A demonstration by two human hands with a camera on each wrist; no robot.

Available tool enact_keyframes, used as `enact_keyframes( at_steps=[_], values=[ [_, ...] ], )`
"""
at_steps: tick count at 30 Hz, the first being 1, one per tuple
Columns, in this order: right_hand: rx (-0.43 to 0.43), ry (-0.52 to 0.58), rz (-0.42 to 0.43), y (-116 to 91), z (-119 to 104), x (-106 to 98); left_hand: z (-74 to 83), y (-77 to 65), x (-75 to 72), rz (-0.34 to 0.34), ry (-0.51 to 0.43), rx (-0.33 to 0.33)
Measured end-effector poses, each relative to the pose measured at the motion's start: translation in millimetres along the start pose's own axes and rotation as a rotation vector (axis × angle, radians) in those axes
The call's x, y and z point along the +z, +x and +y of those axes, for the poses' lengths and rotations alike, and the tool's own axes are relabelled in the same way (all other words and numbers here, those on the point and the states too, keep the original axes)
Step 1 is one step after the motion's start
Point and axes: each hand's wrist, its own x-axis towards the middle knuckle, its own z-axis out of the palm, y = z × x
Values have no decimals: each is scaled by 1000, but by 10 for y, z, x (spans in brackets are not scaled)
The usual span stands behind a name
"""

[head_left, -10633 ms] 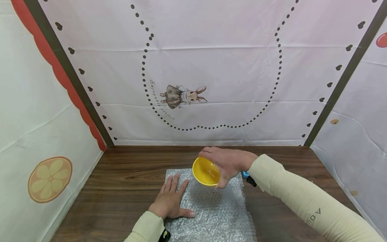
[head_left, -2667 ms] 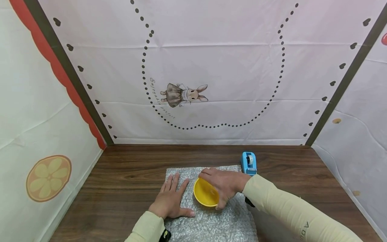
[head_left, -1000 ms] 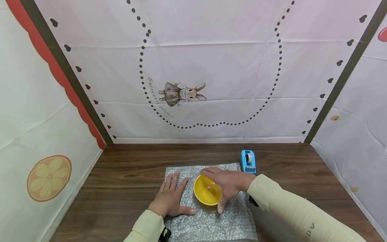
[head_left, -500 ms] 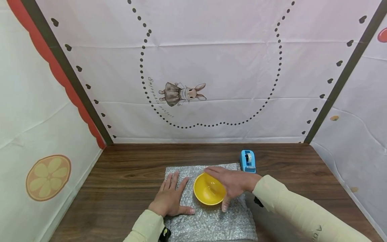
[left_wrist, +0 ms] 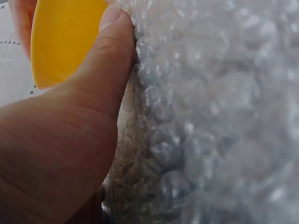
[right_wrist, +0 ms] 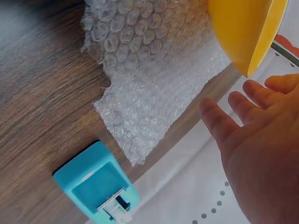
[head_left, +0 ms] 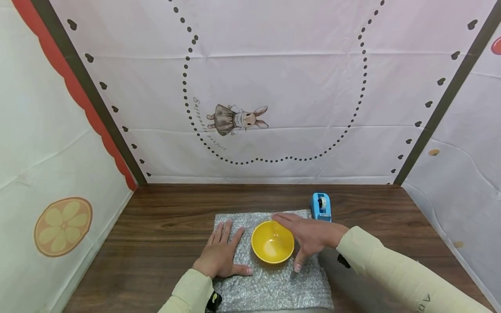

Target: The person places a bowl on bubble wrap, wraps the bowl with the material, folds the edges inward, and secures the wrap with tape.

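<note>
A yellow bowl (head_left: 272,242) sits upright on a sheet of bubble wrap (head_left: 274,291) in the head view. My left hand (head_left: 220,256) lies flat with spread fingers on the sheet's left part, its thumb pointing toward the bowl. To the bowl's right is my right hand (head_left: 309,237), fingers spread and apart from the rim. In the right wrist view a gap shows between the fingertips (right_wrist: 209,106) and the bowl (right_wrist: 245,32). The left wrist view has the left thumb (left_wrist: 110,51) on the bubble wrap (left_wrist: 210,116), overlapping the bowl (left_wrist: 65,42).
A blue tape dispenser (head_left: 321,206) stands at the sheet's far right corner, behind the right hand. The dark wood table (head_left: 164,234) ends at a printed white cloth (head_left: 297,108) at the back, with similar cloth on both sides.
My right hand, which held the tilted bowl above the bubble wrap, lowered it there and released it, then drew back to the right. The bowl now stands level; the left hand stayed put.
</note>
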Motion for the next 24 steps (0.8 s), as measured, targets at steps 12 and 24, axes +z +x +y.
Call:
enact_keyframes(
  at_steps=[12,24],
  values=[
    [7,-15,20,-181,33,11,-23,6,5,-5,-19,7],
    [15,-31,43,-359,119,69,-65,52,67,2,1,13]
  ],
)
